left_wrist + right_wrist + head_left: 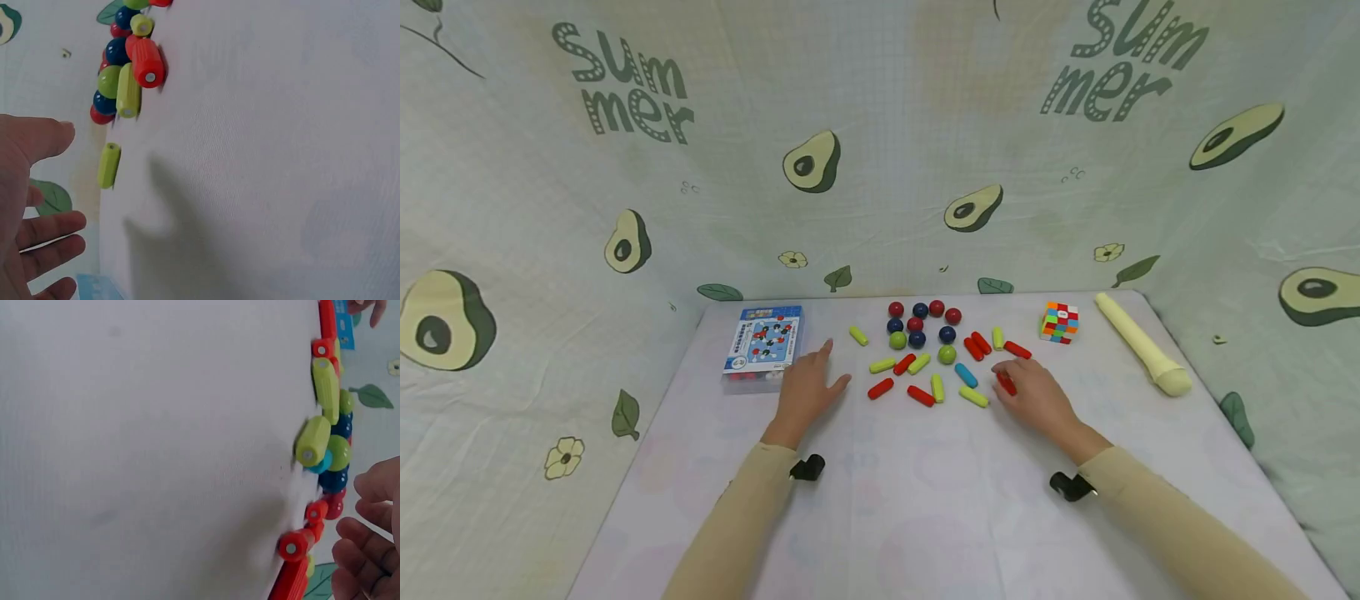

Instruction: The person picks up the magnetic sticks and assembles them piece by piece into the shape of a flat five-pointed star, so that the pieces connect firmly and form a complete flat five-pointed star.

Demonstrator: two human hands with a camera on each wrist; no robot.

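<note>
My left hand (805,387) hovers beside the boxed set (763,346), its fingers and thumb spread and holding nothing. Closest to that hand in the left wrist view is a lime-green stick (109,165) with a small metal dot in its end. My right hand (1033,396) is over the right side of the scattered pieces, fingers loosely bent. A red stick (1006,383) shows beside its thumb and fingers; in the right wrist view the fingers (362,544) stand apart from the red sticks (295,545). A blue stick (966,375) and a lime-green stick (973,397) lie to its left.
Red, dark blue and green balls (915,323) cluster at the back middle, with several red and green sticks (921,396) in front. A colourful puzzle cube (1060,323) and a pale yellow club-shaped object (1142,346) are at the right. A printed cloth (887,150) hangs behind the table.
</note>
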